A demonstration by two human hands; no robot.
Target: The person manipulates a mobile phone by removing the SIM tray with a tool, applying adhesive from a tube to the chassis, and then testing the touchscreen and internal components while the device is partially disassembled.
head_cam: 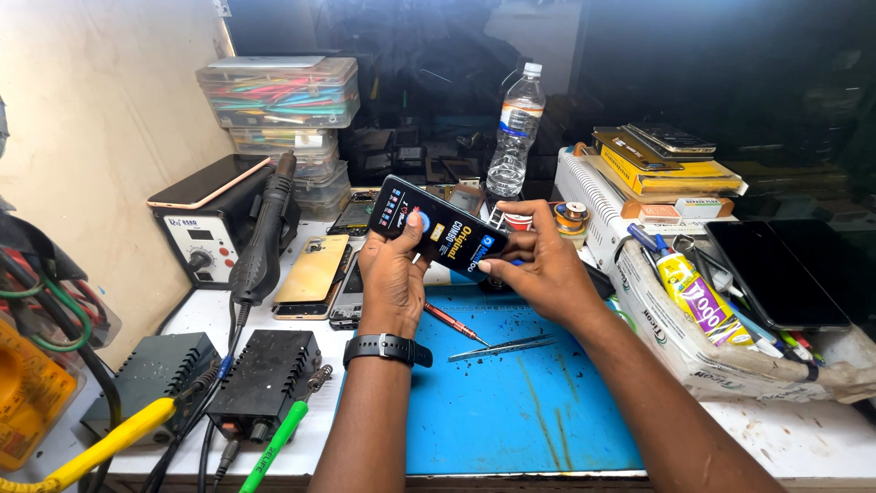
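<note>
Black and glossy, a flat rectangular cardboard package (442, 225) with coloured print is held tilted above the far edge of the blue rubber work mat (511, 402). It is clasped by the left hand (392, 274) from beneath, thumb pressed on its face, and pinched at its lower right corner by the fingers of the right hand (546, 269). Both forearms are raised from the mat's near edge, wrists bent inward; a black watch (388, 349) is worn on the left wrist. The package would best be kept steady by the left clasp while the corner is worked. On the mat, steel tweezers (500, 348) and a red-handled screwdriver (453, 322) lie just below the hands.
</note>
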